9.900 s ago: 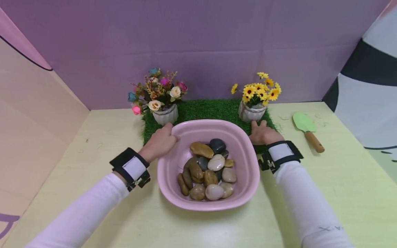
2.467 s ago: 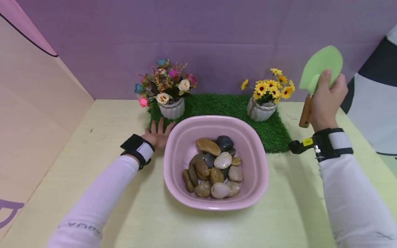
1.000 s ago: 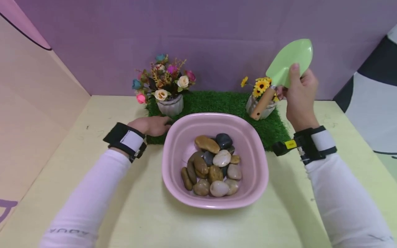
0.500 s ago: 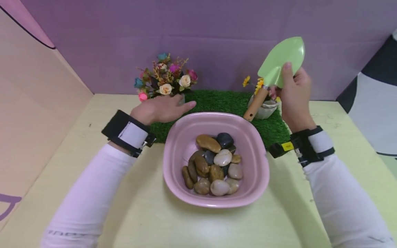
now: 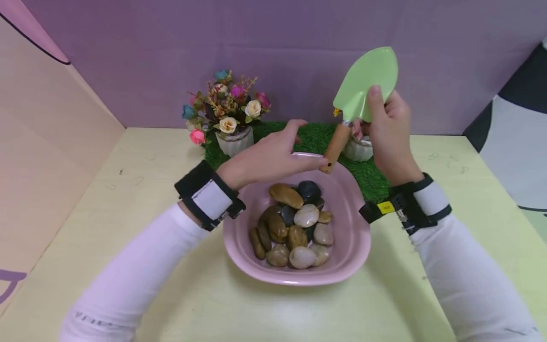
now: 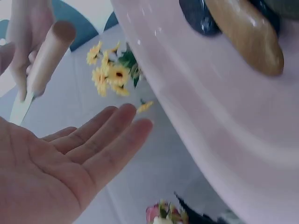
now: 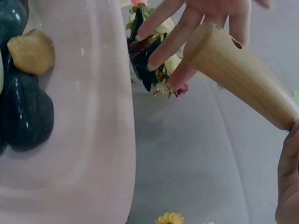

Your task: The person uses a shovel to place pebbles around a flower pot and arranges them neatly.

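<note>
My right hand (image 5: 391, 137) holds a garden trowel (image 5: 363, 76) by its pale green blade, thumb flat on the face. The blade points up, and the wooden handle (image 5: 335, 147) slants down to the left over the far rim of a pink basin (image 5: 359, 237). My left hand (image 5: 273, 154) reaches across the basin's far left side, fingers spread and nothing in them. Its thumb tip overlaps the handle's end in the head view; the left wrist view shows a gap between the fingers and the handle (image 6: 51, 56). Smooth stones (image 5: 302, 257) in brown, black and cream lie in the basin.
A pot of mixed flowers (image 5: 235, 140) stands behind on the left of a green turf mat (image 5: 316, 135). The yellow-flower pot (image 5: 359, 149) is partly hidden behind the trowel. A purple wall (image 5: 171, 66) closes off the table's back edge.
My left hand has left the basin's side and swung right, over its far rim. The right hand picked the trowel up off the table at right and has brought it left.
</note>
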Available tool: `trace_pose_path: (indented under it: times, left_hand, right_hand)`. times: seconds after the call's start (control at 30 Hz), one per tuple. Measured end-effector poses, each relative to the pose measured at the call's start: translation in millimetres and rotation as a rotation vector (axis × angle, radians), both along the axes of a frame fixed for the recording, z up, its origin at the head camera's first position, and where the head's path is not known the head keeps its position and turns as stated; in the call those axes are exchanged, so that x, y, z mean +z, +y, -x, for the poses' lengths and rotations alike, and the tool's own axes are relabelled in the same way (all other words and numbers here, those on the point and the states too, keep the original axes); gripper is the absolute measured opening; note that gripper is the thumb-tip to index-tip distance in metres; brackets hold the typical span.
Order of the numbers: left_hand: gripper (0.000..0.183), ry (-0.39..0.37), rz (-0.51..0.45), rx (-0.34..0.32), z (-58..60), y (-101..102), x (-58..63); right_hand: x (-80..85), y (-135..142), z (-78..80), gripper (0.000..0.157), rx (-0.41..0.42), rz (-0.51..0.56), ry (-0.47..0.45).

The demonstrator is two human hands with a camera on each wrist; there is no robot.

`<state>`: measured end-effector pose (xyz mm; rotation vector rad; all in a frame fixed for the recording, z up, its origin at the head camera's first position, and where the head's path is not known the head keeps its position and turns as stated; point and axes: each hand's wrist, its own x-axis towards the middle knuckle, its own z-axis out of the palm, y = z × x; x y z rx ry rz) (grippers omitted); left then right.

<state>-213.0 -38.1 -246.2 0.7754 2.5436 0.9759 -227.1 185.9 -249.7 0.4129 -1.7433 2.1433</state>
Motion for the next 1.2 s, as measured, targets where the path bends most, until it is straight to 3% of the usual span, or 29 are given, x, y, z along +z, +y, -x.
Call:
trace_pose_path:
  times: [0.17, 0.33, 0.5, 0.6, 0.77, 0.93, 1.2]
  left_hand:
    - [0.097, -0.068, -0.077, -0.017, -0.4, 10, -1.7]
    - [0.093, -0.127, -0.209, -0.094, -2.1, 19, -4.3]
    - [0.072, -0.212, -0.338, -0.119, -4.7, 23, -5.2]
    - [0.053, -0.231, -0.376, -0.097, -5.4, 25, -5.5]
    - [0.034, -0.12, -0.328, -0.011, -4.8, 25, -6.3]
    - [0.027, -0.028, -0.258, 0.112, -3.9, 23, -6.4]
    - [0.022, -0.02, -0.335, 0.174, -2.8, 21, -11.9]
  right_hand:
    - [3.2, -8, -2.4, 0.024, 0.007, -0.015, -0.001]
    - [4.3, -16, -6.6, 0.025, 0.039, -0.034, 0.027]
    - [2.7, -23, -10.0, 0.025, 0.026, -0.098, 0.018]
    - [0.8, -25, -10.5, 0.025, 0.029, -0.115, -0.003]
    - [-1.2, -27, -11.9, 0.027, 0.038, -0.127, -0.051]
    - [-2.4, -26, -13.6, 0.028, 0.039, -0.13, -0.115]
    - [-4.2, -30, -12.9, 0.031, 0.098, -0.091, -0.186]
